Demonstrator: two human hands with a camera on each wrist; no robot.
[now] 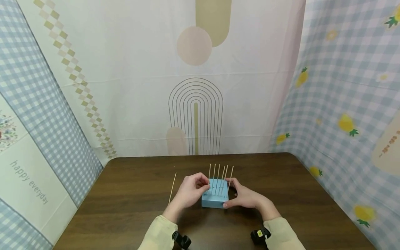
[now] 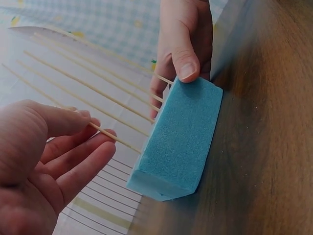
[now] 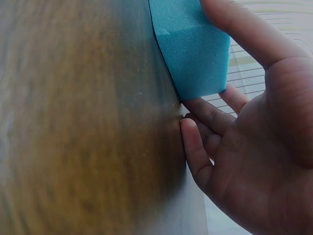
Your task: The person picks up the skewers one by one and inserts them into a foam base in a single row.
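Note:
A blue foam block [image 1: 214, 201] sits on the brown table, with several thin wooden skewers [image 1: 232, 173] standing up from its top. My left hand [image 1: 190, 189] pinches one skewer [image 2: 123, 142] between thumb and fingers at the block's left side; in the left wrist view that skewer's lower end meets the block's top edge. On the other side, my right hand [image 1: 247, 198] grips the block, its thumb [image 2: 187, 68] on the near face and its fingers round the right side and back. In the right wrist view the foam block [image 3: 195, 63] lies between thumb and fingers.
A single loose skewer [image 1: 172, 187] lies on the wooden table [image 1: 140, 194] left of my left hand. Patterned cloth hangs behind the table and along both sides. A black wrist camera [image 1: 182, 240] is strapped to my left wrist, another [image 1: 259, 236] to my right.

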